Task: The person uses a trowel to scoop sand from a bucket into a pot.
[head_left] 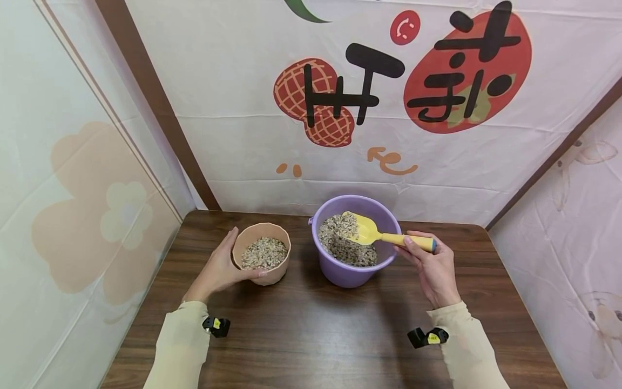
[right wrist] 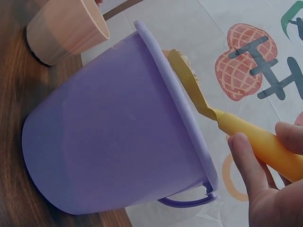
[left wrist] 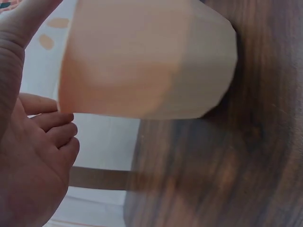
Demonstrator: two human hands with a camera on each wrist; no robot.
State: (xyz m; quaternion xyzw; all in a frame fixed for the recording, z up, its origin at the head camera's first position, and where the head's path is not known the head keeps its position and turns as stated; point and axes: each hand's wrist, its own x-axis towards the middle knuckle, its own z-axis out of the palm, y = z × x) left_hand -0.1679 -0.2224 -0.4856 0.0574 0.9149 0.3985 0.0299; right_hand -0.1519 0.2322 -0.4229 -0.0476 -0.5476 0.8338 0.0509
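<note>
My left hand [head_left: 223,269] grips a peach faceted pot [head_left: 272,276] by its rim, thumb at the front and fingers round the far left side. Speckled grey-beige granules [head_left: 264,254] fill much of the pot. In my right hand [head_left: 434,267] is the handle of a yellow hand shovel [head_left: 367,230], its blade heaped with the same granules. The blade is over a purple bucket [head_left: 347,275], level with the rim in the right wrist view. More granules [head_left: 351,252] lie inside the bucket. The left wrist view shows the pot's side [left wrist: 137,61] close up.
Both containers stand on a dark wooden table [head_left: 301,335], side by side with a small gap. Directly behind is a white printed backdrop [head_left: 233,156]; curtains [head_left: 87,216] hang at the sides. The bucket's purple handle [right wrist: 187,203] hangs on the near side in the right wrist view.
</note>
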